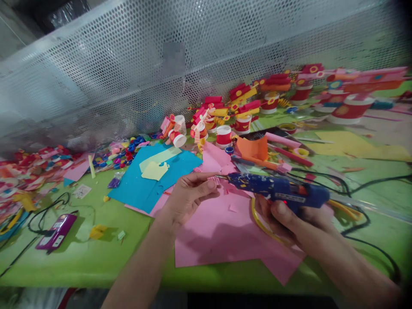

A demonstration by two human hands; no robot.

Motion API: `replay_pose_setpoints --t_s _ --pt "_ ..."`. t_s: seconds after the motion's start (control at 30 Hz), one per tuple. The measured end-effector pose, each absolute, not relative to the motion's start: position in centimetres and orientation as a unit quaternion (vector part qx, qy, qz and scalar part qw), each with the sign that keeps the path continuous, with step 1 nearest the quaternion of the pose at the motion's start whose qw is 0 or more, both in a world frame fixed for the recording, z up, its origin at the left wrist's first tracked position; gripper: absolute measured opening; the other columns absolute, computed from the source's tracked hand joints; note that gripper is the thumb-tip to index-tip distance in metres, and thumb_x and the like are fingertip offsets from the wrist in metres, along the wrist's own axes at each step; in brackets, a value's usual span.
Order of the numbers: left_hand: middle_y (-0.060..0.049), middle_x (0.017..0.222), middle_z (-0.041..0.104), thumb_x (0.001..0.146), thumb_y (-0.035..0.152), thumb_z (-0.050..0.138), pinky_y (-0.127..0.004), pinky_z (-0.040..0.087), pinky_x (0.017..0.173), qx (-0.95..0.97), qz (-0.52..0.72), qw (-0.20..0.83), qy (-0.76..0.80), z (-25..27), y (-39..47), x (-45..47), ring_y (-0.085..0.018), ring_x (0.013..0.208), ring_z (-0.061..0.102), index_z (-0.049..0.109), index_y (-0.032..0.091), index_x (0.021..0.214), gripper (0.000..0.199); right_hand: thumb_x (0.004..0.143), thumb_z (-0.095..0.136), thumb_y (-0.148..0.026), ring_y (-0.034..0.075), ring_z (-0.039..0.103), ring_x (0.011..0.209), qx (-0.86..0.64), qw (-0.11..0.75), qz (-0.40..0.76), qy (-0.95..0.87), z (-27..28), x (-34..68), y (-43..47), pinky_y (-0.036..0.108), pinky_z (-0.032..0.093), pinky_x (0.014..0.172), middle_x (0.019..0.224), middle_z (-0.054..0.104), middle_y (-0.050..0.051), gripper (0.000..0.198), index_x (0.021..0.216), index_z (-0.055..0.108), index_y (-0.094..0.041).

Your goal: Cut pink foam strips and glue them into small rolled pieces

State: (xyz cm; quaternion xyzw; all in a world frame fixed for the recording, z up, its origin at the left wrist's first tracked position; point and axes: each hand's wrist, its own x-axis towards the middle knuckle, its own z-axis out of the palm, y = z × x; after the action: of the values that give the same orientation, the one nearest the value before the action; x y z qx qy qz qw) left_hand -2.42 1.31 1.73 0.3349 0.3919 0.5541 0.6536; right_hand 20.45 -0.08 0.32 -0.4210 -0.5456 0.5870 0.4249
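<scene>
My right hand (289,219) is wrapped around a dark blue hot glue gun (267,185), which is held level with its nozzle pointing left. Glue smears mark its barrel, and a clear glue stick (367,204) sticks out of its back. At the nozzle tip, my left hand (196,189) pinches a small pink piece (213,178), partly hidden by the fingers. A yellow curved band (259,221) shows beside my right hand; whether the hand holds it I cannot tell. Pink foam sheets (206,244) lie beneath both hands.
Blue sheet (128,195) with pale yellow scraps lies left of centre. Red-and-white cup models (241,124) line the back by a perforated metal panel (135,56). Black cable (363,223) runs at right. A purple device (58,231) and colourful small parts (124,154) are at left.
</scene>
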Motion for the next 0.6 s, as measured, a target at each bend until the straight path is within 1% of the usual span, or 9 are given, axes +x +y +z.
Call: replay_pose_setpoints --t_s 0.1,0.2,0.27,0.4,0.5,0.6 --pt "-0.003 0.078 0.080 0.058 0.029 0.100 -0.025 0.064 0.074 0.322 0.555 0.655 0.399 1.9 1.3 -2.3 -0.012 0.068 0.074 0.084 0.018 0.086 0.034 0.080 0.068 -0.075 0.009 0.030 0.044 -0.422 0.427 0.599 -0.530 0.3 20.6 -0.2 0.024 0.018 0.044 0.051 0.043 -0.001 0.059 0.062 0.057 -0.020" --pt "-0.003 0.079 0.080 0.059 0.027 0.099 -0.026 0.064 0.077 0.314 0.560 0.660 0.390 1.8 1.4 -2.2 -0.013 0.071 0.075 0.084 0.018 0.088 0.034 0.077 0.068 -0.078 0.011 0.029 0.044 -0.411 0.436 0.617 -0.511 0.1 20.9 -0.1 0.026 0.017 0.044 0.050 0.046 0.000 0.056 0.073 0.061 -0.023" --pt "-0.003 0.080 0.080 0.061 0.026 0.099 -0.026 0.064 0.079 0.310 0.561 0.664 0.386 1.6 1.4 -2.1 -0.013 0.073 0.075 0.084 0.018 0.090 0.034 0.078 0.068 -0.077 0.013 0.031 0.045 -0.385 0.453 0.632 -0.498 -0.1 21.0 0.2 0.028 0.019 0.044 0.050 0.046 -0.001 0.053 0.080 0.062 -0.025" --pt "-0.003 0.079 0.079 0.063 0.022 0.097 -0.024 0.064 0.079 0.290 0.556 0.683 0.375 1.3 1.3 -1.8 -0.012 0.073 0.075 0.083 0.016 0.093 0.034 0.082 0.071 -0.069 0.011 0.031 0.040 -0.297 0.492 0.634 -0.518 -0.3 21.1 0.9 0.031 0.023 0.044 0.053 0.048 -0.003 0.045 0.089 0.064 -0.024" --pt "-0.003 0.079 0.079 0.064 0.021 0.097 -0.022 0.064 0.078 0.278 0.546 0.704 0.359 1.1 1.1 -1.4 -0.012 0.074 0.076 0.083 0.015 0.091 0.031 0.082 0.078 -0.058 0.010 0.032 0.040 -0.324 0.507 0.612 -0.513 0.0 20.8 0.9 0.030 0.024 0.045 0.056 0.051 -0.003 0.038 0.092 0.066 -0.023" --pt "-0.003 0.081 0.080 0.067 0.020 0.096 -0.022 0.064 0.078 0.274 0.530 0.722 0.350 0.8 0.9 -1.0 -0.013 0.076 0.077 0.082 0.015 0.092 0.029 0.085 0.077 -0.050 0.010 0.033 0.042 -0.364 0.490 0.614 -0.500 0.3 20.5 0.6 0.029 0.018 0.044 0.053 0.047 -0.005 0.032 0.097 0.069 -0.021"
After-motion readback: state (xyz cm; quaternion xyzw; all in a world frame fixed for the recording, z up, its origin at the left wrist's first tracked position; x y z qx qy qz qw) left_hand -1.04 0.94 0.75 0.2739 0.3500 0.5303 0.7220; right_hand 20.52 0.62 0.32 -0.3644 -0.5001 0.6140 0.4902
